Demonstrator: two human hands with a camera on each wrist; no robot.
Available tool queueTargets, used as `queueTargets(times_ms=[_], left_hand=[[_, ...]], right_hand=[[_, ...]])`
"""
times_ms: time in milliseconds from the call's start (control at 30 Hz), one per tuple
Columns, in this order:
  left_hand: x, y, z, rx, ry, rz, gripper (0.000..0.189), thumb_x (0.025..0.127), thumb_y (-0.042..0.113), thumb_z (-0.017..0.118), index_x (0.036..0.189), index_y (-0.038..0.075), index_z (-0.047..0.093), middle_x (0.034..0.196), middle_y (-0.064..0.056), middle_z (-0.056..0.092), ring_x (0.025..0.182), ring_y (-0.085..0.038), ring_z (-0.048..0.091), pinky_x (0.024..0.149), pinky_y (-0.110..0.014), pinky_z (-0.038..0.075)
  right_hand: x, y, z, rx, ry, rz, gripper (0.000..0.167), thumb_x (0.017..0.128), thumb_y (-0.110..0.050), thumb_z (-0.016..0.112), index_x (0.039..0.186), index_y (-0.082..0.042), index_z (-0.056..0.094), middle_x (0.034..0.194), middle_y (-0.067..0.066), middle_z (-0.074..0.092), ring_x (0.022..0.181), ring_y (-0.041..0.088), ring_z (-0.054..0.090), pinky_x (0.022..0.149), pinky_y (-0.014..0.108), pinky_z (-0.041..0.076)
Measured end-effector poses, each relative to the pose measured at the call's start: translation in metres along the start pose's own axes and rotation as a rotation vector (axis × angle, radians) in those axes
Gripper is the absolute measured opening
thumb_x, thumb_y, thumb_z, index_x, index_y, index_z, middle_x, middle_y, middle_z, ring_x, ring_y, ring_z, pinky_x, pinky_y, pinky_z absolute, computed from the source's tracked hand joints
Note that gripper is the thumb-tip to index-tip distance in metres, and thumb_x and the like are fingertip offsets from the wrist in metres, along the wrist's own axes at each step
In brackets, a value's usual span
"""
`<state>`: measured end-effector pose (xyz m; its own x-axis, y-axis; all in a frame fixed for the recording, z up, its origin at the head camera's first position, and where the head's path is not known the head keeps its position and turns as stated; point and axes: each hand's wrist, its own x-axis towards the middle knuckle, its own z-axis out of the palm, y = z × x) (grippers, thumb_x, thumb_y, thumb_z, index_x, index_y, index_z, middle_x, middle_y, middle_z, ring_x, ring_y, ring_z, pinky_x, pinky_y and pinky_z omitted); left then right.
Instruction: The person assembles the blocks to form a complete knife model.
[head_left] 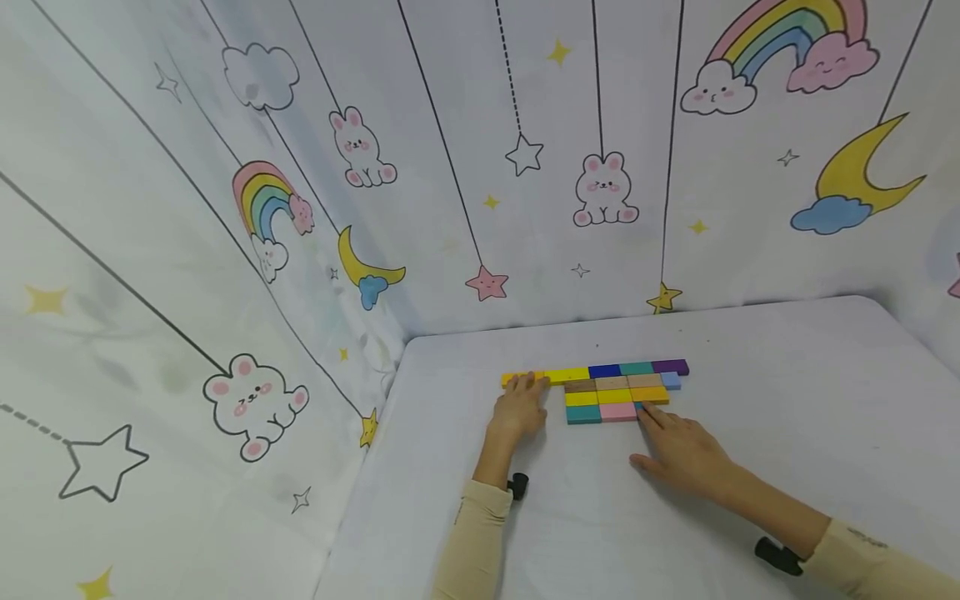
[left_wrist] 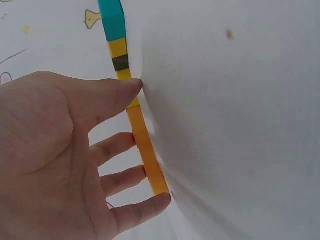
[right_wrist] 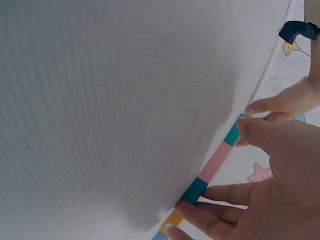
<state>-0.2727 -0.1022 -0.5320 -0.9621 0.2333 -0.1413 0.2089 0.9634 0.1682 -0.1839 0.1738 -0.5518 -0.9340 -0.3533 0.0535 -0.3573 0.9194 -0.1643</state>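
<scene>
Flat coloured blocks lie in rows pressed together on the white table. Over the left end of the back row, my left hand touches an orange block with spread fingertips. Its thumb lies by a yellow block beside it. My right hand has its fingertips on a teal block at the right end of the front row, partly covering it, with the thumb held apart. To that block's left come a pink block and another teal block.
Brown and tan blocks, yellow blocks and a light blue block fill the middle rows. The back row continues with a dark blue block and a purple block. A white printed cloth wall rises behind the table.
</scene>
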Motion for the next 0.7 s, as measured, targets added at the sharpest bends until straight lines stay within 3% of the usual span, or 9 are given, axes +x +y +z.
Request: queueTargets(times_ms=[367,533,700], left_hand=[[0.001,0.002,-0.002,0.030,0.006,-0.006,0.059,0.104,0.028,0.063,0.160,0.028,0.043,0.168,-0.005,0.034,0.155,-0.032,0.028,0.116,-0.055,0.042],[0.006,-0.002,0.000,0.056,0.040,0.011,0.054,0.104,0.029,0.063,0.157,0.028,0.048,0.163,-0.006,0.040,0.151,-0.033,0.036,0.112,-0.053,0.046],[0.009,-0.007,0.000,0.052,0.086,0.026,0.053,0.104,0.032,0.063,0.156,0.027,0.049,0.157,-0.006,0.047,0.144,-0.029,0.045,0.105,-0.050,0.053]], right_hand=[[-0.001,0.000,-0.002,0.042,0.036,-0.003,0.088,0.087,-0.049,0.082,0.148,0.006,0.051,0.158,0.031,0.041,0.131,0.050,0.055,0.097,0.063,0.054],[0.001,0.004,-0.008,0.066,0.060,-0.002,0.083,0.090,-0.049,0.079,0.147,0.005,0.053,0.155,0.031,0.044,0.134,0.049,0.053,0.099,0.065,0.052],[0.003,0.017,-0.019,0.098,0.151,0.001,0.072,0.092,-0.046,0.078,0.142,0.003,0.059,0.149,0.030,0.051,0.134,0.050,0.052,0.102,0.068,0.048]])
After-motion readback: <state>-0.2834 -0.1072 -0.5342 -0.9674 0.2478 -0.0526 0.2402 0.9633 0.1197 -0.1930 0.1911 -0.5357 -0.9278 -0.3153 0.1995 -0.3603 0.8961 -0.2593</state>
